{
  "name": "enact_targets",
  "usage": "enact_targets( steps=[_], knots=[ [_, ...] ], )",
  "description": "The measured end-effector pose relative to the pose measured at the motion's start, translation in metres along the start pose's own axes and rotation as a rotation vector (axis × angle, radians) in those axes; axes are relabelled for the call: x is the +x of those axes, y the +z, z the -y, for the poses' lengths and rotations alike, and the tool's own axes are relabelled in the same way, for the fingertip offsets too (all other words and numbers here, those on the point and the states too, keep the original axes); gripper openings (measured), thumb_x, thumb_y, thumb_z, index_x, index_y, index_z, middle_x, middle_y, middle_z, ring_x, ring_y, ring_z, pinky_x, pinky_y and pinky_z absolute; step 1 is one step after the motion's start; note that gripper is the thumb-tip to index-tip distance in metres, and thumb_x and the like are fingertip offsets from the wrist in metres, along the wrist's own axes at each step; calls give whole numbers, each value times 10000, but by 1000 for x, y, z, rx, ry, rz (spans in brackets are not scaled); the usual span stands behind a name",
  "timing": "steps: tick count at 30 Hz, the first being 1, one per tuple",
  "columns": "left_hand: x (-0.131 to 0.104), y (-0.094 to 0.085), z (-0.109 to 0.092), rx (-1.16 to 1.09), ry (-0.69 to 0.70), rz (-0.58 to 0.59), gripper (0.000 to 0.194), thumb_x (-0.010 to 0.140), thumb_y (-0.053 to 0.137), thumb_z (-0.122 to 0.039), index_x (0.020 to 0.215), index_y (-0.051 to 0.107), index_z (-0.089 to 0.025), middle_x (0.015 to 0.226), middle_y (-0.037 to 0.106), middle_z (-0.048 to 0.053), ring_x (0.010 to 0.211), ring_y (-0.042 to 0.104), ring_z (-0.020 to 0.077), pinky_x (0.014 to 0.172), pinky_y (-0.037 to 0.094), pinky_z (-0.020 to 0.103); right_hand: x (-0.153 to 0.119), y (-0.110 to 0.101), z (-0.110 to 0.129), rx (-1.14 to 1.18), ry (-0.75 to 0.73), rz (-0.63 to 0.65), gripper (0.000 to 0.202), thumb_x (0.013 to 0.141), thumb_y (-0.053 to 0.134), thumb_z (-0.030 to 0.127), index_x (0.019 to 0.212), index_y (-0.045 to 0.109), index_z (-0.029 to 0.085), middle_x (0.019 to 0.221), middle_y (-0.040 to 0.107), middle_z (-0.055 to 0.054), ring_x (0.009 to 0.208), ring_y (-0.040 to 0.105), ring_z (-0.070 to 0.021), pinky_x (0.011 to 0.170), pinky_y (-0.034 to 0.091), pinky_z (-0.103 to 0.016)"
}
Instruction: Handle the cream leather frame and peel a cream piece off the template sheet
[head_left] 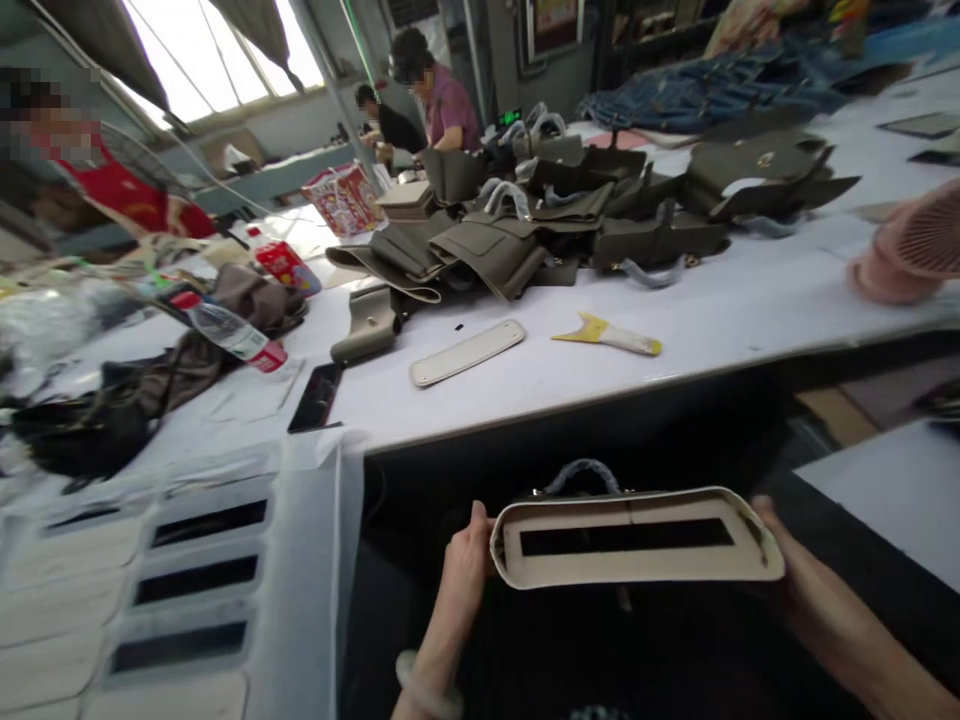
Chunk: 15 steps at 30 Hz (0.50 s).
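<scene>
- The left hand (466, 560) grips the left end of a cream slotted panel (637, 565), thumb up on top and fingers curled under it — a hold that keeps the flat face turned up toward the camera.
- The right hand (772, 540) closes on the panel's right end; only the wrist and the heel of the hand show, so the fingers are probably tucked behind the edge, though the view is too poor to be sure.
- The panel sits level between both hands, below the edge of the white table (675, 330) and in front of the body, its long dark slot open in the middle.
- A wrapped handle (585, 472) arches up just behind the panel's far edge, so the panel seems to lie against the top of a dark bag.
- A stack of matching slotted panels (187, 580) lies to the left, within easy reach.
- On the table a cream strip (466, 352) and a yellow scraper (609, 335) rest apart from each other, near a heap of olive bag parts (525, 230).
- A plastic bottle (232, 335) lies on its side further left.
- Other people (439, 95) work at the far end.
</scene>
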<state>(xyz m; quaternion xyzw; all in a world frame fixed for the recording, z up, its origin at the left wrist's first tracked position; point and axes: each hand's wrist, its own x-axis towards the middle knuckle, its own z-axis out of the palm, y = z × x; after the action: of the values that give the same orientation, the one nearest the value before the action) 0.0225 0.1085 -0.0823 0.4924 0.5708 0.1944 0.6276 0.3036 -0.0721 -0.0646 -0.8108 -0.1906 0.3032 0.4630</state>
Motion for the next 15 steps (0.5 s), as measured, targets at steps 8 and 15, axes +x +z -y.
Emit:
enact_targets(
  steps=[8, 15],
  knots=[
    [-54, -5, -68, 983, 252, 42, 511, 874, 453, -580, 533, 494, -201, 513, 541, 42, 500, 483, 173, 541, 199, 291, -8, -22, 4, -445, -43, 16, 591, 714, 486, 803, 658, 644, 236, 592, 608, -46, 573, 586, -229, 536, 417, -314],
    [-29, -7, -60, 1255, 46, 221, 491, 894, 226, -526, 685, 577, -254, 784, 723, 133, 850, 682, 360, 660, 315, 344, -23, -11, 18, -397, -125, 17, 514, 943, 381, 614, 626, 430, 212, 562, 490, 13, 547, 467, -140, 511, 280, -261]
  ],
)
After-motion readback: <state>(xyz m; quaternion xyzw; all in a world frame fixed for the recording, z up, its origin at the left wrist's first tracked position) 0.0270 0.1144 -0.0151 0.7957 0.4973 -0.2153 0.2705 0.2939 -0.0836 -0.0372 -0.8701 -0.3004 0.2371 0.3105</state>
